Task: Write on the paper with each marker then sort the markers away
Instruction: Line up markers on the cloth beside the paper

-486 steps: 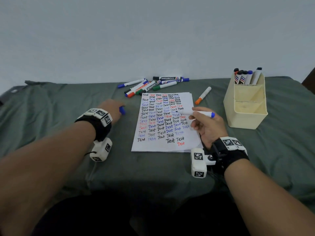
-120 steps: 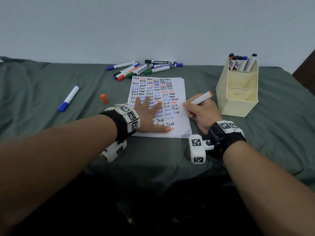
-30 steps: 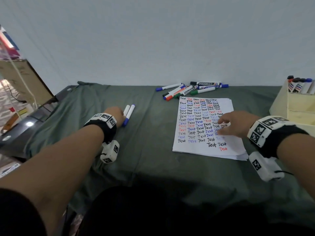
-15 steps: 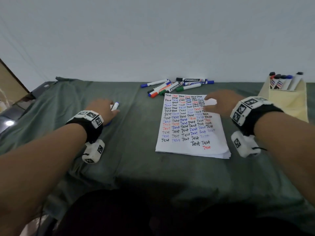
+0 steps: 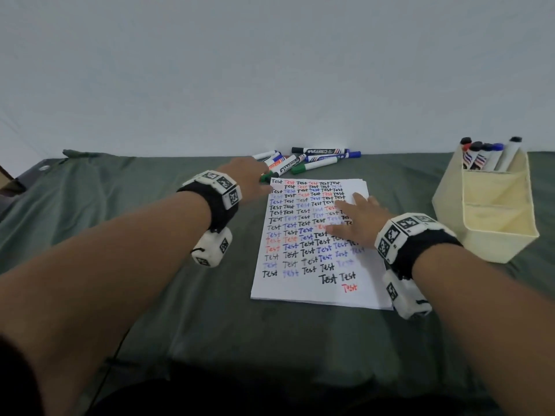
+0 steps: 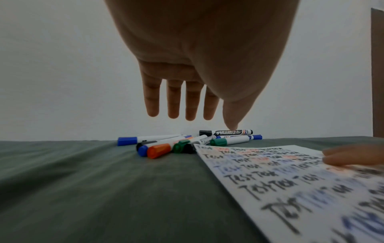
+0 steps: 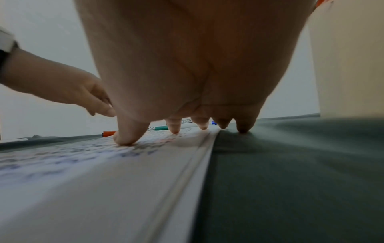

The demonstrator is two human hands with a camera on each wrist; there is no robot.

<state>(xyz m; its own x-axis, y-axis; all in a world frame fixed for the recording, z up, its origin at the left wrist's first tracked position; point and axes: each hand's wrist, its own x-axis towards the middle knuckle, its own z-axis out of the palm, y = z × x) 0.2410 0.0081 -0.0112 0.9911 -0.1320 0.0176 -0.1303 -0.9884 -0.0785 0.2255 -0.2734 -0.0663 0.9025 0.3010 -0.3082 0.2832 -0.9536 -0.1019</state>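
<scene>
At the right of the head view I see a cream bin [image 5: 498,235] standing on the bench [image 5: 180,295], which is covered in a green cloth. The bin has several compartments; the far one holds a handful of markers [image 5: 486,154] standing upright, caps up, in black, red and blue. The nearer compartments look bare from here.

The paper [image 5: 312,235], a small stack, lies at the middle of the frame, filled with rows of the word "Test" in black, blue and red; the lowest one, at lower right, is red. Above the paper, at upper centre, a loose pile [image 5: 309,160] of markers lies on the cloth, with blue, green, black and orange caps. In the left wrist view the black-capped one at the back reads "whiteboard"; the smaller print beside it is too blurred to read.

My left hand [image 5: 249,181] reaches over the near left end of the pile, fingers [image 6: 172,102] straight and spread, hanging just above the markers and gripping nothing; I cannot tell whether a fingertip touches one. My right hand [image 5: 360,223] lies flat on the right part of the paper, fingers [image 7: 126,131] splayed and pressing down, with the outermost fingertip on the cloth just past the paper's edge.
</scene>
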